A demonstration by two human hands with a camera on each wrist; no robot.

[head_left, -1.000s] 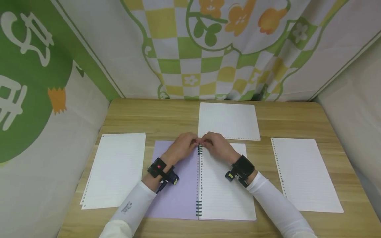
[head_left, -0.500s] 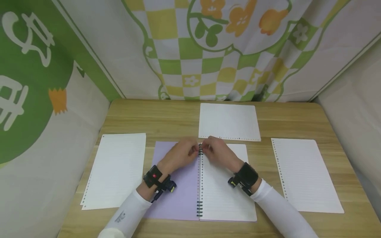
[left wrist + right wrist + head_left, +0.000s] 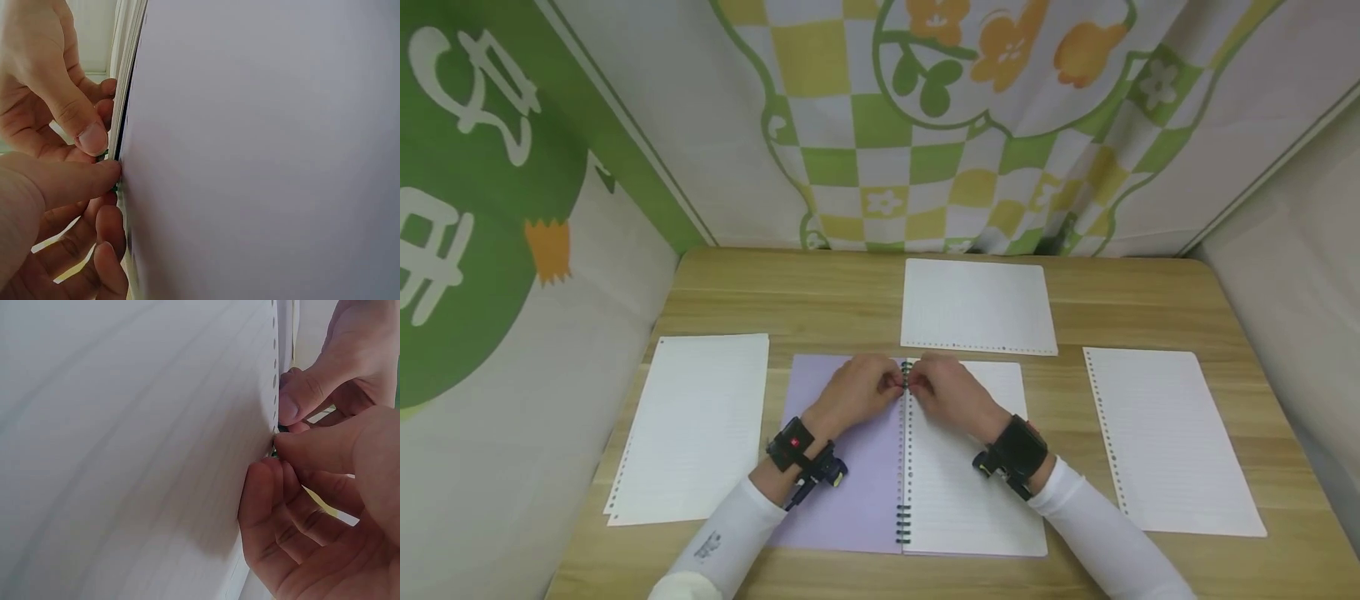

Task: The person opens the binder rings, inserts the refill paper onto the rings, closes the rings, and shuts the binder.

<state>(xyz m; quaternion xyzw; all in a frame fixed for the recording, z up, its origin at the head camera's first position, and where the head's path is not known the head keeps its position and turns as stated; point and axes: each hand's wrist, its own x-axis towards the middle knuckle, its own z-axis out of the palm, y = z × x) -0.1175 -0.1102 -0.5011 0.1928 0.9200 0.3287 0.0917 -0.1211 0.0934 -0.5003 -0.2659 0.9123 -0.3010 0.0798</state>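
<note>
An open loose-leaf notebook lies in the middle of the table, with a purple cover (image 3: 835, 517) on the left and lined pages (image 3: 973, 508) on the right. Dark green binding rings (image 3: 903, 525) show at the lower end of its spine, and more at the upper end. My left hand (image 3: 857, 390) pinches a green binding ring near the spine's top, thumb (image 3: 87, 178) against the punched edge. Right beside it, my right hand (image 3: 955, 396) pinches at the same rings, its thumb (image 3: 319, 450) at the row of holes. Fingers mostly hide the ring being worked on.
Punched lined sheets (image 3: 692, 425) lie in a slightly uneven stack at the left. Another sheet (image 3: 977, 304) lies crosswise behind the notebook, and more lined paper (image 3: 1172, 442) rests at the right. A patterned curtain (image 3: 910, 167) hangs beyond the wooden table (image 3: 775, 292).
Both hands have shifted a little down the spine toward the person, from its top end. Green rings now show above the fingertips. The notebook and loose sheets lie as before.
</note>
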